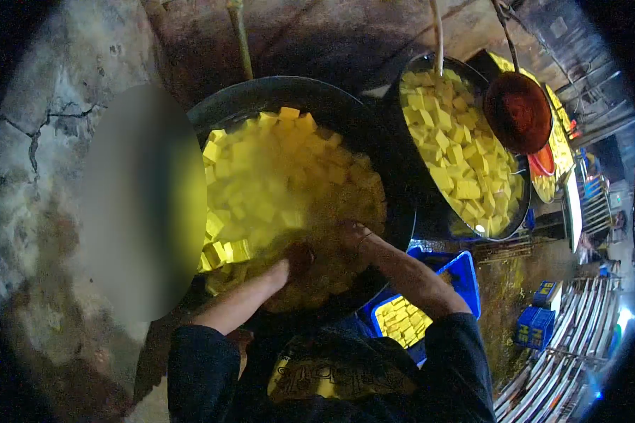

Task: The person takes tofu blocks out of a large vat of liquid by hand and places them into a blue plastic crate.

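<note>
Both forearms reach into a wide dark wok [296, 86] filled with yellow liquid and many yellow blocks that look like tofu [254, 158]. My left hand [300, 259] is down in the cloudy liquid near the wok's lower middle. A little to its right, my right hand [353, 234] is also dipped in, near the right side of the pot. A bracelet shows at the right wrist. The fingers of both hands are hidden by murk and shadow, so what they touch is unclear. Some blocks stand above the liquid at the left and back edges.
A second wok [402, 77] of yellow blocks stands to the right, with a reddish-brown ladle or bowl [518, 113] above it. Below sits a blue crate [464, 271] holding yellow blocks. Blue boxes [535, 326] and bamboo poles [578, 352] lie farther right. A cracked wall [42, 183] borders the left.
</note>
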The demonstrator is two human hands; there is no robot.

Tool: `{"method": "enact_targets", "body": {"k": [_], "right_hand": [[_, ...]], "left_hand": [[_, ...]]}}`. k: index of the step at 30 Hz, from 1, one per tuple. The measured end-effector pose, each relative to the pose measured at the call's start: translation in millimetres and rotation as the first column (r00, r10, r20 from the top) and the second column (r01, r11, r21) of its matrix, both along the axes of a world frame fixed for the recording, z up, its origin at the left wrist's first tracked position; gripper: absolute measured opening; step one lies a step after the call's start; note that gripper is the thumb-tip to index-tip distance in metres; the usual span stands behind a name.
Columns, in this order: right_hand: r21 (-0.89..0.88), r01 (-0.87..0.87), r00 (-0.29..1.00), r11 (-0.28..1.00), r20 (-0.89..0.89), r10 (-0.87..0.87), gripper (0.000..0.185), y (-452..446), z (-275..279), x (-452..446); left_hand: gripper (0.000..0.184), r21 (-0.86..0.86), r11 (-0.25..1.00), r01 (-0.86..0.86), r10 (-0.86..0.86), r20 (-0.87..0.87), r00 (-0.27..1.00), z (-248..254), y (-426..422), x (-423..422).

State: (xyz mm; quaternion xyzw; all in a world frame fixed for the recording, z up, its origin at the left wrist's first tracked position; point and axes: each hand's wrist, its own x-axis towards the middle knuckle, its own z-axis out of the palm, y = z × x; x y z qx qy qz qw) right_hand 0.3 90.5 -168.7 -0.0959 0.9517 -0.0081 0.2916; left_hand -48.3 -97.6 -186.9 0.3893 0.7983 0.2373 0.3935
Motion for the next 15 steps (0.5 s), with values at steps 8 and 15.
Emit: {"method": "enact_targets", "body": {"k": [8, 15], "right_hand": [[-0.158, 0.000, 0.988, 0.988, 0.152, 0.024, 0.052, 18, -13, -24], [-0.611, 0.571, 0.802, 0.548, 0.557, -0.215, 0.067, 44, 74, -112]], "left_hand": [[0.028, 0.045, 0.999, 0.007, -0.011, 0.085, 0.996, -12, 0, -32], [0.031, 0.108, 0.994, 0.003, -0.017, 0.132, 0.991, -16, -13, -57]]}}
